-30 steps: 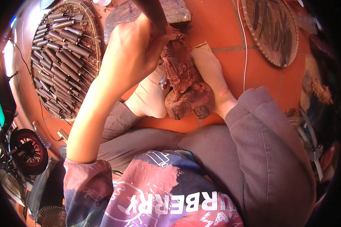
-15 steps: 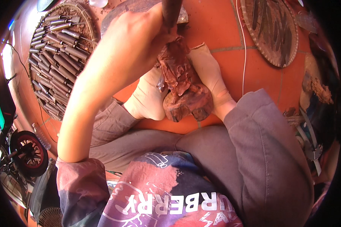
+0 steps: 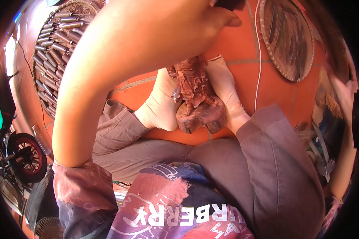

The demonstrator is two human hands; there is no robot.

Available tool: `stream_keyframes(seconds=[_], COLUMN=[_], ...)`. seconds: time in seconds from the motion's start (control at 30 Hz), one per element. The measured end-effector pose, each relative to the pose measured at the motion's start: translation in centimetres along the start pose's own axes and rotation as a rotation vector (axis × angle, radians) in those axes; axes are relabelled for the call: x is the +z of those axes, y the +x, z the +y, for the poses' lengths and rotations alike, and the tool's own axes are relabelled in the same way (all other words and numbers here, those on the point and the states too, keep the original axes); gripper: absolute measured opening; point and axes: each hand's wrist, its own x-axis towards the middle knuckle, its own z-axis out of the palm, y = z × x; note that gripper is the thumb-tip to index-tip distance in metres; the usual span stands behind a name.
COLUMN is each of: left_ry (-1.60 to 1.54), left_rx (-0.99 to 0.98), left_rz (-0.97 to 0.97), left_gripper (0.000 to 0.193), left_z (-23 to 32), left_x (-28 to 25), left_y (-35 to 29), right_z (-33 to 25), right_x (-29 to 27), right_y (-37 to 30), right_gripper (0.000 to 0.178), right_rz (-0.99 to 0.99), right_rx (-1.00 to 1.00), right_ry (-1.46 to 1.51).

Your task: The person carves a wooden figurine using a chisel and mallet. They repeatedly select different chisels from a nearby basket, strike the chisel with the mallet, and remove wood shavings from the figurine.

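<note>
A reddish-brown carved wooden figure stands on its rough wooden base between my two bare feet. The soles press against its sides. My left hand is raised over the far end of the figure, closed around a dark tool handle that the top edge cuts off. Its forearm hides the upper part of the figure. At the far right rim my right hand is lifted, its fingers curled beside a blurred dark brown shape; what it holds is unclear.
On the left, a round woven tray bears many dark-handled carving tools. Another round tray with long dark blades lies at the far right. A white cord crosses the orange tiled floor. A wheel is at left.
My left hand has moved up and right, off the figure's top, with the dark handle. My right arm has come into view at the right rim. The figure stays between my feet.
</note>
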Motion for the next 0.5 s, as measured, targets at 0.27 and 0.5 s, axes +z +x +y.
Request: stream_keyframes(seconds=[0.27, 0.5], left_ry=[0.099, -0.429], left_rx=[-0.1, -0.275], left_rz=[-0.065, 0.339], left_gripper=[0.027, 0.033], left_z=[3.0, 2.0], left_x=[-1.4, -0.3], left_y=[0.2, -0.2], right_z=[2.3, -0.8], right_x=[-1.9, 0.6], right_y=[-2.8, -1.6], right_gripper=[0.063, 0.066], right_rz=[-0.167, -0.257], right_rx=[0.342, 0.341], right_ry=[0.117, 0.14])
